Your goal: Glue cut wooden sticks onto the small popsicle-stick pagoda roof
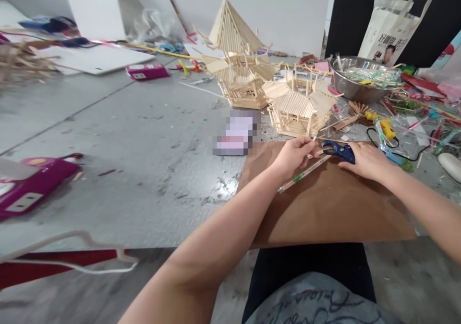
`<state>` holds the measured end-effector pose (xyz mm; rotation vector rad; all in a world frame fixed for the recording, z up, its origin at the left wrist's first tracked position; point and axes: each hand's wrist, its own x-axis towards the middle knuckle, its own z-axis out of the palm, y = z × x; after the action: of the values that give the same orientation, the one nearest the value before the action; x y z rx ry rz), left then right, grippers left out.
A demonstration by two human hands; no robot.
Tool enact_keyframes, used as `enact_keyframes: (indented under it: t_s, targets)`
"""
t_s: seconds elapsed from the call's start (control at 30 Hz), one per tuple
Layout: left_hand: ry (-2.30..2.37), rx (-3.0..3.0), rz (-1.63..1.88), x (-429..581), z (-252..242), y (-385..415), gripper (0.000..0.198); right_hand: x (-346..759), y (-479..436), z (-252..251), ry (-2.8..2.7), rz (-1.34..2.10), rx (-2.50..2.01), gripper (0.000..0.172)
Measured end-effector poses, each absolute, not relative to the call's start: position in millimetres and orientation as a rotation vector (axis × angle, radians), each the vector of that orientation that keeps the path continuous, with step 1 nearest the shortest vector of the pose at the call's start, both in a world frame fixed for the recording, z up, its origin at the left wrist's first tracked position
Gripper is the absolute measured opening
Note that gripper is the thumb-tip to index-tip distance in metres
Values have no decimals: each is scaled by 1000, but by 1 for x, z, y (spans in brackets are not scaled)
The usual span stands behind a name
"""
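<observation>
Blue cutters [340,152] run roughly crosswise (apparently pointing left).

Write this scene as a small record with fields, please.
Left hand: seems to pinch a thin stick
Right hand: grips a blue-handled tool
Under both hands: brown sheet, on a grey table
Near left hand: green-marked strip
Beyond hands: taller stick model with pointed roof; lower stick model to its right
Far right: metal bowl, white tote bag behind it
</observation>
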<state>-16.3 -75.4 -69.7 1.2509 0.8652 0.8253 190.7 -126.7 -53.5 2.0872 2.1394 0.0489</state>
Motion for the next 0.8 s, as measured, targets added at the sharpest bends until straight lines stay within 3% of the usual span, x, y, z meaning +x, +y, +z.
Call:
enact_keyframes:
  t_s: [0.13, 0.33, 0.43, 0.63, 0.8]
  targets:
    - [894, 1258, 950, -18, -69, -72, 21, 194, -126, -70, 2309, 194, 1992, 71]
    - [922, 1361, 994, -19, -63, -74, 18, 175, -117, -45, 2950, 409, 1862, 35]
    - [879, 1439, 983, -21, -55, -75, 17, 151, -106, -26, 3138, 563, 1679, 25]
    - [955, 1611, 996, -32, -34, -66, 14, 124, -87, -5, 3055, 755, 1591, 24]
    - [1033, 1677, 907, -39, 3, -50, 14, 119, -73, 22, 2932, 722, 1669, 26]
